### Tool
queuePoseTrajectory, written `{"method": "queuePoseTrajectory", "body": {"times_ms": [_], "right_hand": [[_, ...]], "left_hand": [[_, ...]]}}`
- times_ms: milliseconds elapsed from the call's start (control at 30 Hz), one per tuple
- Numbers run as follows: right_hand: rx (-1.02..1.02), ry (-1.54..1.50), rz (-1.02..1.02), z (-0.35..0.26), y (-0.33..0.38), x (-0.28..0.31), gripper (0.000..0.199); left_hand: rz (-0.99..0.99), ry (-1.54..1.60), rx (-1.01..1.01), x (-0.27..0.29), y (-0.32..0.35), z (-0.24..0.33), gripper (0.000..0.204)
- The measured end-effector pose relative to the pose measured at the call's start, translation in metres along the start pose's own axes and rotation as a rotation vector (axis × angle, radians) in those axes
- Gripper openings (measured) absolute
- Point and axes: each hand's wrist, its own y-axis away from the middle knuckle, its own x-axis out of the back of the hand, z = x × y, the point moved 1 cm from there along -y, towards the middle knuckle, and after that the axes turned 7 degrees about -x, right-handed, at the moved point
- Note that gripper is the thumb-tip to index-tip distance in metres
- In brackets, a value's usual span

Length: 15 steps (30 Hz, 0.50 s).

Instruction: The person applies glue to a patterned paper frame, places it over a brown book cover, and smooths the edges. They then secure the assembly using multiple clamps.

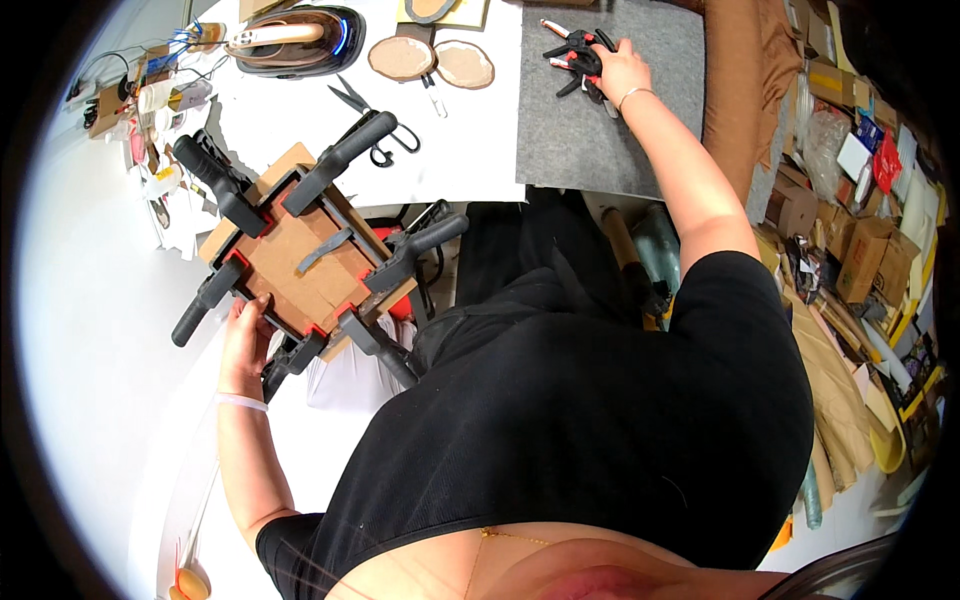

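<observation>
My left hand [246, 340] grips the near left edge of a brown board assembly [290, 268], its thumb on top. Several black bar clamps [325, 165] with red pads stand around the board's edges. A dark grey strip [325, 250] lies on the board's middle. At the far right, my right hand [622, 72] reaches over a grey felt mat [610, 145]. Its fingers close around a cluster of small black spring clamps [578, 62] with red and white tips; fingers and clamps partly hide each other.
Black-handled scissors [375, 125] lie on the white table [460, 150], near two oval pieces [402, 58] and an iron [295, 42]. Wires and small items [160, 90] crowd the far left. Rolled brown fabric [735, 90] borders the felt; boxes and scraps [865, 250] pile up at right.
</observation>
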Motion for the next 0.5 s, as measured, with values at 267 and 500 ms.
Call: {"method": "queuePoseTrajectory", "body": {"times_ms": [267,500], "right_hand": [[0.035,-0.172,0.023,0.007,-0.005,-0.003,0.048],[0.022,-0.117,0.092,0.008,-0.011,-0.006,0.040]], "left_hand": [[-0.027,0.019,-0.014,-0.007,0.000,0.003,0.032],[0.001,0.006,-0.064,-0.019,0.001,0.013,0.025]]}}
